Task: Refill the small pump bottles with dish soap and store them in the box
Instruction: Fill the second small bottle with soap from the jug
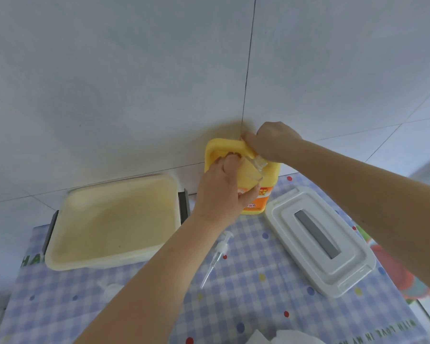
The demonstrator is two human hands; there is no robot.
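- The left grip (224, 180) is curled round a small clear pump bottle (252, 170), held tilted against the front of the big yellow dish soap jug (258, 194); its pump is off.
- The right grip (271, 142) clasps the top of the jug at its handle, the jug standing at the far edge of the surface (258, 281) against the tiled wall (134, 83).
- The bottle's contents look pale yellow, but how full it is cannot be told.
- A loose pump head (217, 254) with its tube lies on the checked cloth, near the middle of the surface, just beside the left forearm.
- The cream box (112, 219) sits open at the far left corner; nothing shows inside it.
- Its white lid (318, 239) with a grey handle lies flat toward the right edge, just beside the jug.
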